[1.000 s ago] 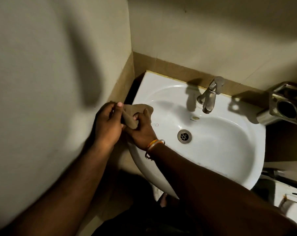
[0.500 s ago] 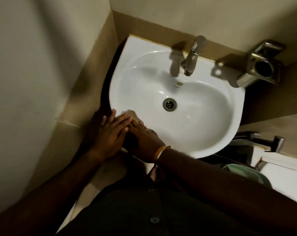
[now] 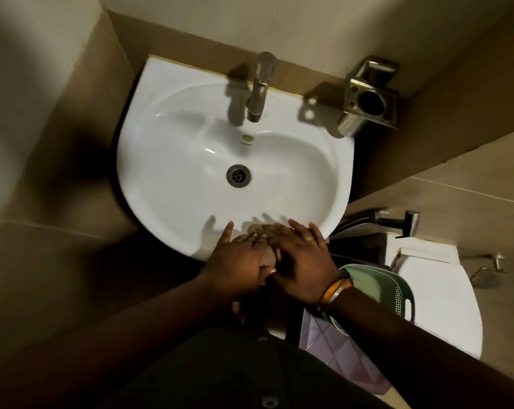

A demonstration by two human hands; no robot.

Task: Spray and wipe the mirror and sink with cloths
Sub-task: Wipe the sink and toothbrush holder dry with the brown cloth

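Your left hand and right hand lie flat, fingers spread, pressing the cloth on the sink rim at 6 o'clock. Push down evenly and slide slowly along the edge.
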